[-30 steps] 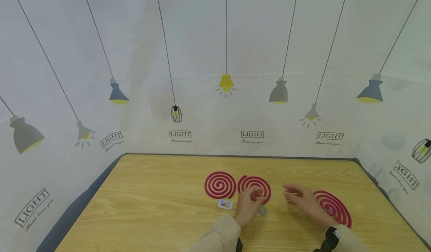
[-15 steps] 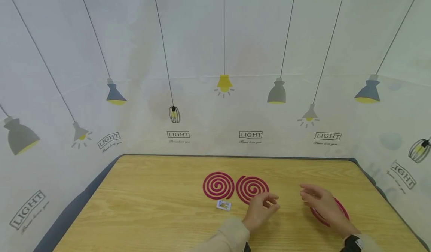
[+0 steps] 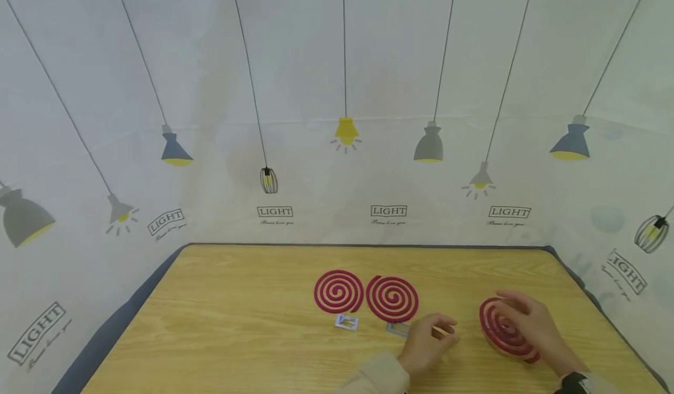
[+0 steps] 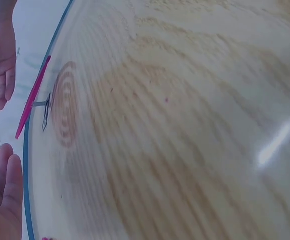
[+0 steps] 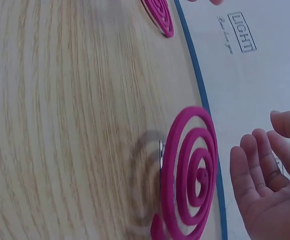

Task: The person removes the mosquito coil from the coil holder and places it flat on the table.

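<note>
Three magenta mosquito coils lie across the wooden table. The rightmost coil is raised on a small metal stand, its reflection showing on the tabletop below. My right hand overlaps this coil in the head view. In the right wrist view, the relaxed fingers of the right hand are apart from the coil and hold nothing. To the left of it, my left hand hovers with loosely bent fingers, nothing in them. Closest to that hand are the middle coil and a flat silver stand, partly hidden behind the hand.
The left coil lies beside the middle one, with another small silver stand in front of it. A white curtain printed with lamps encloses the back and sides of the table.
Both hands have moved to the right. The left hand has left the middle coil, uncovering it; the right hand has come over the rightmost coil. The head view has shifted slightly.
</note>
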Available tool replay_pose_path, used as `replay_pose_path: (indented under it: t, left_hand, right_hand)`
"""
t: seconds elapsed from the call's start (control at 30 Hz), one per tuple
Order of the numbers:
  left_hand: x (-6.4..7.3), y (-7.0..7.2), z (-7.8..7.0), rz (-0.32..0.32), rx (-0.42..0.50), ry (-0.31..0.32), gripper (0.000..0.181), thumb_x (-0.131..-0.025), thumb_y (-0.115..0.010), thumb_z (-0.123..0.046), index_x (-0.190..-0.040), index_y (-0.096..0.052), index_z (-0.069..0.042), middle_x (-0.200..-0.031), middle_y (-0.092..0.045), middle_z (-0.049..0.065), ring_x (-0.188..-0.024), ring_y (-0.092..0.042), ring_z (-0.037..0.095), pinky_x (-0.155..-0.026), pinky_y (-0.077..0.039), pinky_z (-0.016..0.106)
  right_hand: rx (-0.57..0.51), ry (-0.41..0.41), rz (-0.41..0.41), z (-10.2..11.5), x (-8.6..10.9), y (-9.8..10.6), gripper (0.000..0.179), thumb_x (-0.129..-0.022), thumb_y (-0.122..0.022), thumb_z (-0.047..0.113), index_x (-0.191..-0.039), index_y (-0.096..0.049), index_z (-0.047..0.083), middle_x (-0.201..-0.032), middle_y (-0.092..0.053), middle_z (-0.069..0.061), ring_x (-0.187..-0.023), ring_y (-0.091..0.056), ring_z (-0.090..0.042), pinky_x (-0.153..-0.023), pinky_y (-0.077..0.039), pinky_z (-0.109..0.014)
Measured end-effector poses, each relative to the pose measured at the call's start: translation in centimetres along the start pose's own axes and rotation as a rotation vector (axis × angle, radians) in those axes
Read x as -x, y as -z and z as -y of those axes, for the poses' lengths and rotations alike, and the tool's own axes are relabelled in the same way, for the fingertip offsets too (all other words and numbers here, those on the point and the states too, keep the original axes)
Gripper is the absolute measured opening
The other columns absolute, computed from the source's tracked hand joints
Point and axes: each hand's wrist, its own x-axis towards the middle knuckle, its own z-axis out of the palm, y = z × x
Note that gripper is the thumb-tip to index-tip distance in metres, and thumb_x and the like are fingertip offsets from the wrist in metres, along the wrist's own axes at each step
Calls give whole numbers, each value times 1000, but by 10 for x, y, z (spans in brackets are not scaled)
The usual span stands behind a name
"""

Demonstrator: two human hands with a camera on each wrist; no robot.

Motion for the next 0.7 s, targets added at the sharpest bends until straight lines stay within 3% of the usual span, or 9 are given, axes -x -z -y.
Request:
replay_pose_path:
  t: [0.13, 0.27, 0.37, 0.5, 0.63, 0.7]
  left_hand:
    - [1, -5, -1, 6, 6, -2, 24, -79, -64, -11, -102, -61, -4, -87, -60, -4, -69, -54, 0, -57, -46, 14]
    - [1, -8, -2, 6, 2, 12, 26, -79, -63, -11, -104, -60, -3, -90, -61, -3, -72, -55, 1, -57, -47, 14]
    - [0, -10, -2, 12, -2, 35, 28, -80, -63, -12, -107, -59, -5, -95, -61, -1, -74, -57, 2, -59, -47, 15]
    - [-1, -14, -3, 40, -4, 61, 33, -80, -63, -12, -112, -56, -6, -101, -61, 3, -79, -58, 5, -63, -49, 17]
    - [-2, -17, -3, 68, -33, 43, 39, -80, -63, -13, -117, -53, -5, -108, -59, 6, -87, -58, 8, -70, -48, 19]
    - [-2, -18, -4, 75, -53, 32, 43, -80, -64, -15, -120, -51, -5, -111, -58, 7, -92, -58, 11, -75, -47, 20]
  right_hand:
    - [-31, -97, 26, -10, -2, 10, 59, -85, -58, 33, -125, -42, -7, -102, -61, -10, -76, -54, 6, -70, -50, -21]
    - [1, -144, -7, -21, -7, 18, 59, -84, -58, 36, -125, -43, -5, -104, -60, -11, -77, -51, 7, -72, -50, -25]
    - [50, -173, -24, -26, -9, 20, 62, -86, -54, 39, -126, -40, -5, -117, -50, -23, -94, -53, -11, -82, -46, -36]
    - [40, -238, -64, -37, -12, 21, 60, -88, -52, 35, -128, -36, -6, -126, -38, -29, -111, -40, -37, -87, -41, -45]
    - [52, -308, -130, -55, -20, 21, 53, -89, -52, 28, -128, -37, -4, -126, -39, -27, -111, -40, -36, -85, -43, -42]
    - [52, -326, -124, -64, -24, 21, 54, -90, -51, 28, -130, -34, -5, -128, -35, -28, -114, -35, -39, -88, -39, -48]
